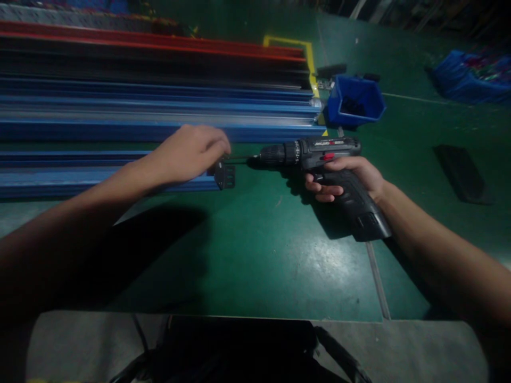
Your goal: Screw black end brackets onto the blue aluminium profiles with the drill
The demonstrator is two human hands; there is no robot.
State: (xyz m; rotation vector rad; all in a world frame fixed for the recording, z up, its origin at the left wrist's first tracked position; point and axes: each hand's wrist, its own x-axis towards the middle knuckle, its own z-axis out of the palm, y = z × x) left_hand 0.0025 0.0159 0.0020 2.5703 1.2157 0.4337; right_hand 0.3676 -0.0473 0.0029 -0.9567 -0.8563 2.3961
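Note:
My right hand (345,178) is wrapped round the grip of a black cordless drill (319,154), whose thin bit points left. The bit's tip reaches a small black bracket (227,176) on the end of a blue metal profile (191,184). My left hand (189,154) rests over that profile's end, its fingers bent together beside the bracket and the bit tip. Whatever lies between those fingertips is too small and dark to make out.
Long blue profiles (159,130) and a red one (159,43) lie behind on the green table (255,255). A blue bin (339,106) stands behind the drill, a dark flat object (463,173) lies right, and a blue container (455,85) sits back right.

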